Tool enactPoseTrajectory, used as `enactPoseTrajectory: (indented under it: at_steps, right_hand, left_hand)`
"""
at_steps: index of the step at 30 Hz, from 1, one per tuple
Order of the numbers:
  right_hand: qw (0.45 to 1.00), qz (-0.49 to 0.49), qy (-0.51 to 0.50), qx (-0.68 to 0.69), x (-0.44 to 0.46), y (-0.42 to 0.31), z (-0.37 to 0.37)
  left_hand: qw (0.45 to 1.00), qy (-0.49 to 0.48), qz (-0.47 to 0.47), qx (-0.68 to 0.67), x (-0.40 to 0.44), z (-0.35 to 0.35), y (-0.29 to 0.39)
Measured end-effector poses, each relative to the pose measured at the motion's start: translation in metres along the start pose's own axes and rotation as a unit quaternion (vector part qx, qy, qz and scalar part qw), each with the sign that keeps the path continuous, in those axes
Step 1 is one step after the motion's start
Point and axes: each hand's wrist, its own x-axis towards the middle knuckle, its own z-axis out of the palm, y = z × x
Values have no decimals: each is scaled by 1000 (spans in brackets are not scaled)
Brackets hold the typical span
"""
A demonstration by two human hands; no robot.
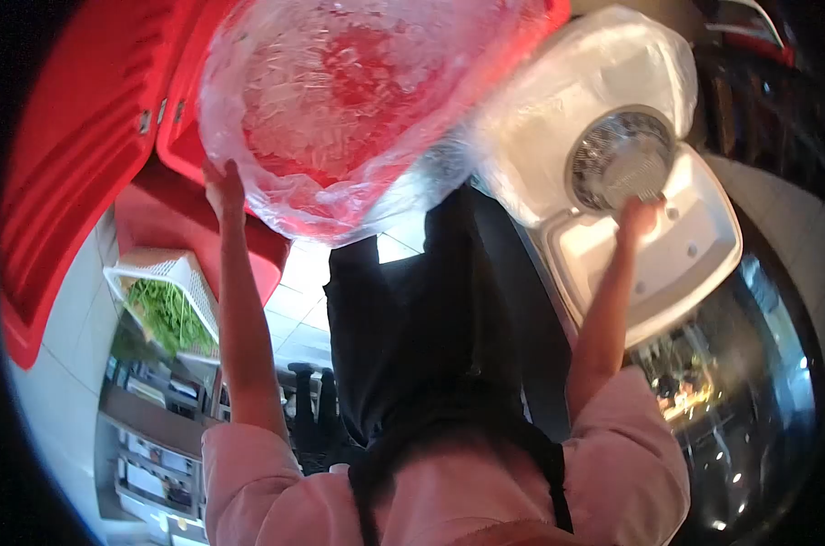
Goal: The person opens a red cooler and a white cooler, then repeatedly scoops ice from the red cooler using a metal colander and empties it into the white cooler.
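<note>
A red bin point(168, 136) lined with a clear plastic bag point(221, 118) holds many clear pieces that look like ice point(294, 100). My left hand point(225, 188) is at the bag's left edge, its fingers closed against the plastic and rim. On the right, my right hand point(640, 217) grips the near edge of a round metal strainer point(583, 166), which has some pale contents. The strainer is over a white container point(531, 100) lined with clear plastic. Below my right hand lies a white lid point(703, 264).
A white basket point(192, 289) of leafy greens point(168, 314) stands at the lower left. Dark shelving point(148, 423) is behind it. A large red lid point(75, 173) rises at the left. A shiny dark surface point(749, 391) curves along the right.
</note>
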Motion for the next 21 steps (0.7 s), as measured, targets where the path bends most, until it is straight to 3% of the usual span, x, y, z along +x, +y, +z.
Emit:
enactPoseTrajectory:
  at_steps: [1,3,4,5,6,7,9,10,12,14,15,16,17,18,19,20,21]
  right_hand:
    - [989,-30,41,138,-6,18,-8]
    - [915,-86,-45,391,-55,-49,-108]
    - [854,-87,-94,504,-53,-32,-110]
    - [842,-8,-105,530,-58,-31,-122]
    - [853,-17,-101,511,-69,-56,-135]
    - [864,-27,-95,494,-88,-91,-149]
    - [843,-223,-157,463,-112,-165,-154]
    - [827,-286,-197,442,-121,-204,-145]
    - [818,-430,-176,339,-142,-291,-120]
    - [794,-534,-98,273,-162,-350,-73]
    - [861,-478,-157,80,-179,-377,-70]
    - [856,-469,-214,36,-190,-397,-72]
    - [851,-494,-172,42,-195,-407,-58]
    - [845,-516,-131,49,-202,-413,-37]
    - [838,-536,-89,55,-208,-417,-14]
    - [843,-524,-89,83,-212,-420,16]
    - [850,-516,-82,72,-219,-420,33]
  left_hand:
    - [997,-12,-75,30,0,-5,7]
    - [999,24,-27,-33,-3,-11,9]
    - [997,42,-12,-64,2,-5,-4]
    - [994,58,3,-95,3,0,-18]
    - [988,129,81,31,-2,-11,7]
    - [978,160,93,96,-11,-26,52]
    - [956,224,157,100,-3,-30,82]
    - [962,209,160,73,4,-35,102]
    - [942,240,124,200,19,-18,122]
    - [971,71,-10,227,36,-15,105]
    - [969,-12,-76,234,50,-14,94]
    - [967,-37,-88,235,66,-13,65]
    - [990,-1,10,141,79,-9,15]
    - [996,-8,-15,-83,78,-17,-1]
    - [952,-13,-40,-303,73,-25,-11]
    - [966,-25,-49,-251,67,-40,-14]
    - [987,6,-2,-159,63,-52,-10]
